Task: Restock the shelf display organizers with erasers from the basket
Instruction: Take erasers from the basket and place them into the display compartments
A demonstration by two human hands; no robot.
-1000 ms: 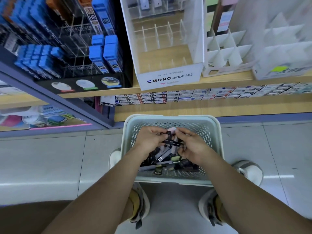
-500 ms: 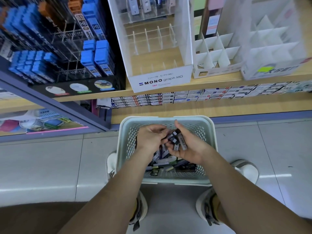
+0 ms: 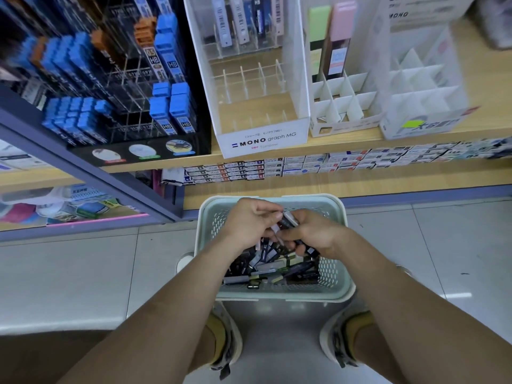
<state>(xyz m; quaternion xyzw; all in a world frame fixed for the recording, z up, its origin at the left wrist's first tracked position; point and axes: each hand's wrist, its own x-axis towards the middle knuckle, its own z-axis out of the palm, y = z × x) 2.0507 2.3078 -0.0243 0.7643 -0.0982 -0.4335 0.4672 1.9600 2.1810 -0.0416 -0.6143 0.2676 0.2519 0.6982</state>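
A pale green perforated basket (image 3: 342, 217) stands on the floor between my feet, holding several slim dark and grey erasers (image 3: 266, 268). Both hands are over it. My left hand (image 3: 249, 223) has its fingers curled and pinches erasers at its fingertips. My right hand (image 3: 313, 234) grips a small bundle of erasers (image 3: 288, 221) between thumb and fingers, touching the left hand. On the wooden shelf above stand the white MONO graph MG organizer (image 3: 263, 137) with bare clear compartments and white cardboard divider organizers (image 3: 340, 106).
A black rack of blue lead cases (image 3: 166, 106) fills the shelf at left. Small boxes (image 3: 304, 163) line the lower shelf. A purple shelf frame (image 3: 110, 184) slants at left. Grey floor tiles (image 3: 443, 245) surround the basket; my shoes (image 3: 338, 345) flank it.
The view has tilted up a little, showing more of the shelf. My hands have stayed over the basket, shifting erasers between them; the right hand has turned more palm-down.
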